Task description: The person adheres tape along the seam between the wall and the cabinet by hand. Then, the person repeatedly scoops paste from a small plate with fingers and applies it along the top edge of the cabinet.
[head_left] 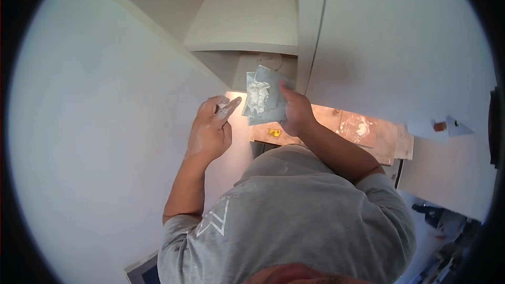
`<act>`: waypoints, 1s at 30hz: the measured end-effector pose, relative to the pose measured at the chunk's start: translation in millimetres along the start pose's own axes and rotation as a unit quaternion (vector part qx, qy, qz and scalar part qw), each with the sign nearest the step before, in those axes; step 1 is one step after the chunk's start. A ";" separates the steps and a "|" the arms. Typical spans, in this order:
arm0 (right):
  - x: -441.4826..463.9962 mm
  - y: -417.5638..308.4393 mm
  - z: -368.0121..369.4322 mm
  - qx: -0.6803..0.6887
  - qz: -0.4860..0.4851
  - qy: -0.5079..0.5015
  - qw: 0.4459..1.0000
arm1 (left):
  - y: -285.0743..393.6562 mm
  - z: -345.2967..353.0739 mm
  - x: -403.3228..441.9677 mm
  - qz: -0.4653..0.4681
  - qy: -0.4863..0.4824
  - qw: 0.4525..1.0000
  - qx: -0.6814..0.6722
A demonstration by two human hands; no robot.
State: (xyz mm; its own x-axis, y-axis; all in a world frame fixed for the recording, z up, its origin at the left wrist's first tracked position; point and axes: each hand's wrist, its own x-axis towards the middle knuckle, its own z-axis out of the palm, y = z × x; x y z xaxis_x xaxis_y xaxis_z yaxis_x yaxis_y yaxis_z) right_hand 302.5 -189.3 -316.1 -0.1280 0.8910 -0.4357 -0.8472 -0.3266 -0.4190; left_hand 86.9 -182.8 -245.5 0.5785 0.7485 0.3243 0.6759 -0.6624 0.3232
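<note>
My right hand (299, 113) grips a stack of thin grey flat sheets (276, 106) by its right edge, thumb on top. A lump of white paste (258, 96) sits on the upper face of the stack. To the left, my left hand (211, 129) is raised near the stack without touching it. Its index finger stretches toward the paste while other fingers bend. White smears cover those fingers. I see no object in that hand, though the palm side is partly hidden.
A smooth white wall (105, 126) rises close on the left. Ahead are white shelves (242, 23), with a tall white panel (400, 42) at right. Below lies a wooden board (336, 118) bearing a paste-smeared patch (362, 129) and a small yellow object (274, 132).
</note>
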 end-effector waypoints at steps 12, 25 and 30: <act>18.5 -11.7 -9.4 -0.036 0.045 -0.038 0.998 | 23.7 17.3 5.7 -0.009 0.011 0.996 0.091; 37.0 -3.6 -24.7 -0.094 0.019 -0.024 0.995 | 33.5 19.0 1.1 -0.026 -0.002 0.991 0.132; 47.5 1.8 -31.7 -0.023 0.043 -0.128 0.991 | 22.4 -7.6 3.6 -0.004 -0.025 0.998 0.056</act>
State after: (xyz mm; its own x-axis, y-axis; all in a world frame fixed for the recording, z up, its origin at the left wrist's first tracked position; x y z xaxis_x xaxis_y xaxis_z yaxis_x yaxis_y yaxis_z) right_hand 311.3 -157.5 -362.8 -0.3295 0.9085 -0.2571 -0.8041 -0.4127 -0.4278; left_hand 100.7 -195.1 -230.4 0.5924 0.7565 0.2770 0.7261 -0.6503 0.2233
